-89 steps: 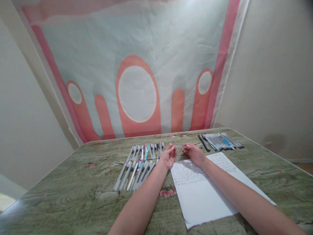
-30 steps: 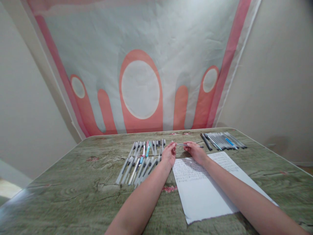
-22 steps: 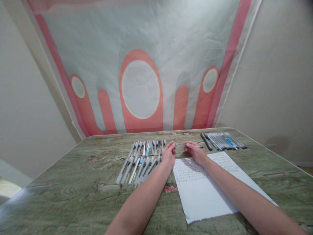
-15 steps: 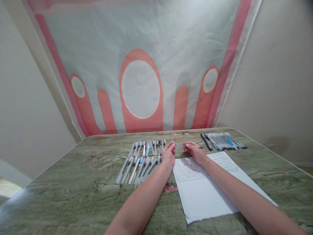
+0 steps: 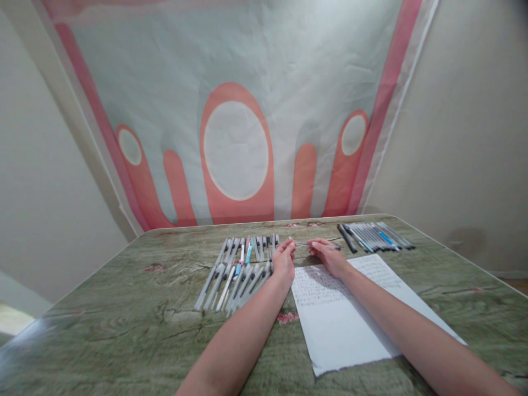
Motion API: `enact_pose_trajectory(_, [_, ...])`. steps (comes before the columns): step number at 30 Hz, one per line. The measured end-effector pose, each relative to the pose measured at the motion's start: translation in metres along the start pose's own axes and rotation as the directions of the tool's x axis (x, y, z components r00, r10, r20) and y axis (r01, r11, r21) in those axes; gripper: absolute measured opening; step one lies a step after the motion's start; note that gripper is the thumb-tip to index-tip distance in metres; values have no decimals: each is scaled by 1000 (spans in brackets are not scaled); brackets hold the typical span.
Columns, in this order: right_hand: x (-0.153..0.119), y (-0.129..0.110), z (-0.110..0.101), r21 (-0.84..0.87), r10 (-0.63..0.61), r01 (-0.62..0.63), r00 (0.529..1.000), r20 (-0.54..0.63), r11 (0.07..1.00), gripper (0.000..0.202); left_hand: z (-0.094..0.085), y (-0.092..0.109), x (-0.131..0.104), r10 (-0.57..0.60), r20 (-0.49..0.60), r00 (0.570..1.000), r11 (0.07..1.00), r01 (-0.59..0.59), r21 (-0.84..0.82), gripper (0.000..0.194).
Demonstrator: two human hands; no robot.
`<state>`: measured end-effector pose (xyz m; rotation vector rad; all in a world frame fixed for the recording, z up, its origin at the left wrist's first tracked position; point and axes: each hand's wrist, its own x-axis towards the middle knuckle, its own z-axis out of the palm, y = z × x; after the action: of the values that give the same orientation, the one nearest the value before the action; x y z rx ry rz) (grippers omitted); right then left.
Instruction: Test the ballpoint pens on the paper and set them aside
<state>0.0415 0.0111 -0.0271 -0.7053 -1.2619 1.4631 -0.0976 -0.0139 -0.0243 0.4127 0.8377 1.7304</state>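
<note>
Above the top edge of the paper, a slim greyish pen (image 5: 303, 243) lies level between my two hands. My left hand (image 5: 284, 260) pinches its left end with closed fingers. Farther along, my right hand (image 5: 329, 256) is closed round the same pen, whose dark end sticks out past the fingers on the right. Just left of my left hand lie several pens and pen parts (image 5: 225, 275) in two rows, mostly clear with dark pieces, some white or blue. My left hand and forearm hide part of them.
A sheet of paper (image 5: 342, 341) with handwriting lies under my right forearm. At the back right is a row of several pens (image 5: 371, 237), one bright blue. The wood-patterned table (image 5: 124, 308) ends at a wall hanging (image 5: 284, 181).
The view has shifted very slightly. Both hands keep their hold on the pen, in nearly the same place.
</note>
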Motion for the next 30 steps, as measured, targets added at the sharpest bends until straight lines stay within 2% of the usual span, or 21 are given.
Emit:
enact_pose_trajectory(16, [0,-2,2,3,-5,5,1000,1,1000,22,-1,-5,-1,36,14,999,994,-37,101,33])
enact_pose_trajectory(30, [0,-2,4,-35,-23,23,1000,-16,999,27,-1,-5,-2,29,9,1000,994,-29,107,32])
